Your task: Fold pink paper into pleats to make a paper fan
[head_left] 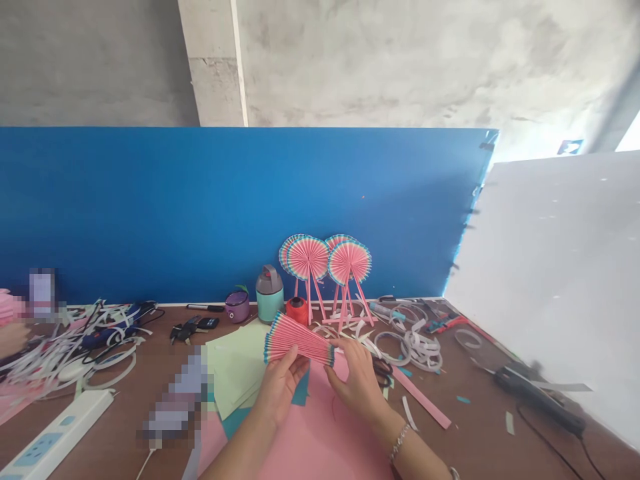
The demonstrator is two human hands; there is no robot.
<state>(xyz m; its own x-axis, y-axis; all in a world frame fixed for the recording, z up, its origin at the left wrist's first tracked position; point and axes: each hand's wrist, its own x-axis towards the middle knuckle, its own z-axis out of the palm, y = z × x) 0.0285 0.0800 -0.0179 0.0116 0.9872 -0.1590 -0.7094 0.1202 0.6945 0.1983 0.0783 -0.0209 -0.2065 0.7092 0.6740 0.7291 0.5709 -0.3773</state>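
Note:
Both my hands hold a pleated pink paper strip with blue edging (296, 339), folded like a closed accordion fan, above the table. My left hand (280, 383) pinches its left underside. My right hand (356, 377), with a bracelet on the wrist, grips its right end. Under my hands lie a pink paper sheet (320, 433) and light green sheets (235, 367). Several finished round pink paper fans on sticks (326, 263) lean against the blue board (200, 207) behind.
A teal bottle (269, 294), a red thread spool (297, 311), a small purple pot (237, 306) and scissors (382, 371) stand nearby. White paper strip curls (415, 347) lie right, a glue gun (537, 397) far right, a power strip (55, 430) left.

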